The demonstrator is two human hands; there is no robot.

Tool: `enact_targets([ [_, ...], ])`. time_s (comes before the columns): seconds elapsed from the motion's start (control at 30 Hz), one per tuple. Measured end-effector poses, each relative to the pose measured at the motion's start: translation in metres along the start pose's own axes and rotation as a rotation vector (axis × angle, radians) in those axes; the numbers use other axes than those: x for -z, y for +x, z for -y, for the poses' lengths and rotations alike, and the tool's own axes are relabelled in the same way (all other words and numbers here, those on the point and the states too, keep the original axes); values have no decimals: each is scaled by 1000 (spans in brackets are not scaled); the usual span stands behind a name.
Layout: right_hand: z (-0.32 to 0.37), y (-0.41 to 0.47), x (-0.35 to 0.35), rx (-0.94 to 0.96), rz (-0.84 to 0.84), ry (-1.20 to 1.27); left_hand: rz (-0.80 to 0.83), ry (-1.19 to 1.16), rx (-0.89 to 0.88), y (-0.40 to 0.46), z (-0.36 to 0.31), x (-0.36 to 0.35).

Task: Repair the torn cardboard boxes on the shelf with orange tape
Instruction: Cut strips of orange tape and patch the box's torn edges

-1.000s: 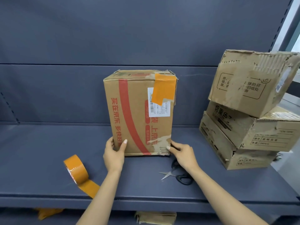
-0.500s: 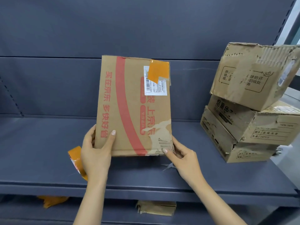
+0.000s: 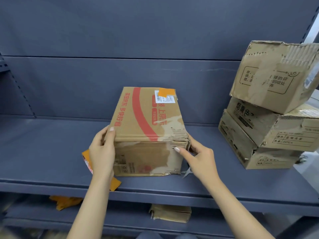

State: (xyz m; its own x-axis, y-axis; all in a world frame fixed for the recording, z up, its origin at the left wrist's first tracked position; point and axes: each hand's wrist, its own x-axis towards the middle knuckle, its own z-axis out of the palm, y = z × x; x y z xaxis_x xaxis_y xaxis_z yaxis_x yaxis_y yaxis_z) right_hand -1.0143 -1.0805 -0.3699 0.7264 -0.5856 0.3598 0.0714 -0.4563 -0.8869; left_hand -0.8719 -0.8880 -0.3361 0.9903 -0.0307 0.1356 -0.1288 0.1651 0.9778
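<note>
Firmly gripped at both near corners, a torn cardboard box (image 3: 148, 133) lies tipped back on a grey shelf (image 3: 172, 188), its red-striped face upward. The left hand (image 3: 101, 152) curls round the box's left edge, thumb on top; the right hand (image 3: 198, 157) holds the crushed right corner (image 3: 179, 140), one finger laid on the frayed board. One strip of orange tape (image 3: 166, 91) already covers the far right corner. The tape roll (image 3: 87, 161) stands just behind the left hand near the shelf's front edge, its loose end (image 3: 114, 184) trailing toward the lip. Scissors (image 3: 187, 171) are mostly hidden beneath the right hand. Three more damaged boxes (image 3: 269, 118) are stacked at the shelf's right end. Likely risks: the weakened corner could tear further under pressure, the loose tape could stick to itself or the shelf, and the roll, close to the edge, could be knocked off.
</note>
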Motion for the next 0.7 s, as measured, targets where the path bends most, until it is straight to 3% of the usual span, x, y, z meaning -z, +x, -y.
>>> enact_targets([
  [0.4, -3, 17, -5, -22, -10, 33, 20, -6, 31, 17, 6, -15],
  [0.57, 0, 10, -9, 13, -95, -92, 82, 9, 17, 15, 2, -11],
  [0.63, 3, 1, -13, 150, -248, -210, 66, -4, -9, 14, 2, -3],
  [0.7, 6, -13, -21, 416, -371, -268, -15, -11, -70, 13, 6, 8],
])
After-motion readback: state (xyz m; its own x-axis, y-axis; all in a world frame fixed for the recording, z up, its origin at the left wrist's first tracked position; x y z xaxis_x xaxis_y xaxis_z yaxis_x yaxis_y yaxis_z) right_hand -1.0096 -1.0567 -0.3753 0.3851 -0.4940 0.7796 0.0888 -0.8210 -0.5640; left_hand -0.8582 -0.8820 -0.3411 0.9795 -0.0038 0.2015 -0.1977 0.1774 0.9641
